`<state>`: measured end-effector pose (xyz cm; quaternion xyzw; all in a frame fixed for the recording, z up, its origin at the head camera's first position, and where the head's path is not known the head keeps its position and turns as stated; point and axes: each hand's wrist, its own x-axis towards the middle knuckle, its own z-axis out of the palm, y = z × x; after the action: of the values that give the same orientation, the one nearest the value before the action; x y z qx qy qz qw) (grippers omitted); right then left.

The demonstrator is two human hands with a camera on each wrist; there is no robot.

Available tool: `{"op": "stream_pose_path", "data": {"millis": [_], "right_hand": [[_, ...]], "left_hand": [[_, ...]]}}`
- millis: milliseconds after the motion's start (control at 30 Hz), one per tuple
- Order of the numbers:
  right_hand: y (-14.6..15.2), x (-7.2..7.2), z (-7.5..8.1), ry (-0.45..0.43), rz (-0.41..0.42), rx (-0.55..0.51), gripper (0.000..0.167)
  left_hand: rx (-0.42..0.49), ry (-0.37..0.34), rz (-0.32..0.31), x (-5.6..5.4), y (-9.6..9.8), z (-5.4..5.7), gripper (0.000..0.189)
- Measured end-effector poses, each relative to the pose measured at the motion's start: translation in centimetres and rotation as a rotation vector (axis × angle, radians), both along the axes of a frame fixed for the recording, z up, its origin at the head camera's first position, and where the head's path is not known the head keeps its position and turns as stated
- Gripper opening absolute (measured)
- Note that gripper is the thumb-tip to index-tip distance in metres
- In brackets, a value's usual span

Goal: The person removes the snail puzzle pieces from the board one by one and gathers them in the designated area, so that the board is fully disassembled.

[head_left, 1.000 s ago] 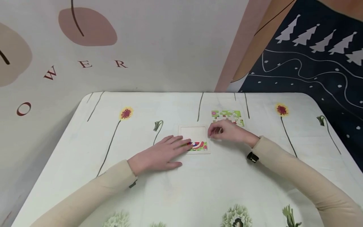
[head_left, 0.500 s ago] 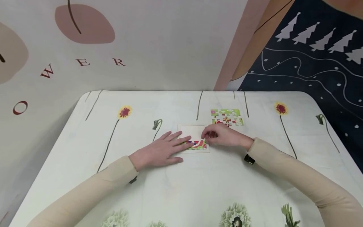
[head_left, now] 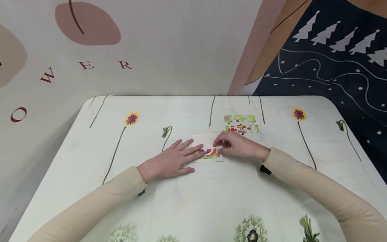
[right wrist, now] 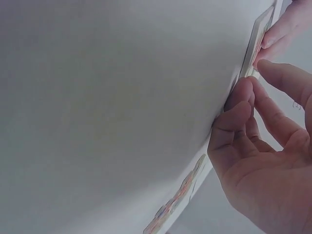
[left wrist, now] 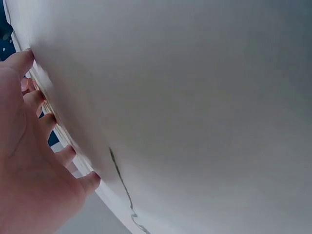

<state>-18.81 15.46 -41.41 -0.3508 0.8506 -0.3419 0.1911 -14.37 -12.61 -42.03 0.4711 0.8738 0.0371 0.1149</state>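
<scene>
Mid-frame, your left hand (head_left: 170,162), fingers spread, is resting on the pale square puzzle tray (head_left: 203,137); hold it steady while your right hand (head_left: 237,144) (pinch unclear) is working.

White flower-print tbl (head_left: 208,201) fills lower frame; pale wall (head_left: 181,50) is upper L/ctr, navy tree-print wall (head_left: 325,67) upper R.

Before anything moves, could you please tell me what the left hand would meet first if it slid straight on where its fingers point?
Most likely the right hand, which sits just ahead at the right side of the puzzle board; their exact heights are hard to judge.
</scene>
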Motion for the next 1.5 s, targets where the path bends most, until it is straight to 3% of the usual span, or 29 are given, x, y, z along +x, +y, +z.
{"op": "stream_pose_path", "data": {"millis": [1500], "right_hand": [[0.1, -0.36, 0.03, -0.14, -0.023, -0.119, 0.013]], "left_hand": [[-0.041, -0.008, 0.021, 0.08, 0.08, -0.11, 0.062]]}}
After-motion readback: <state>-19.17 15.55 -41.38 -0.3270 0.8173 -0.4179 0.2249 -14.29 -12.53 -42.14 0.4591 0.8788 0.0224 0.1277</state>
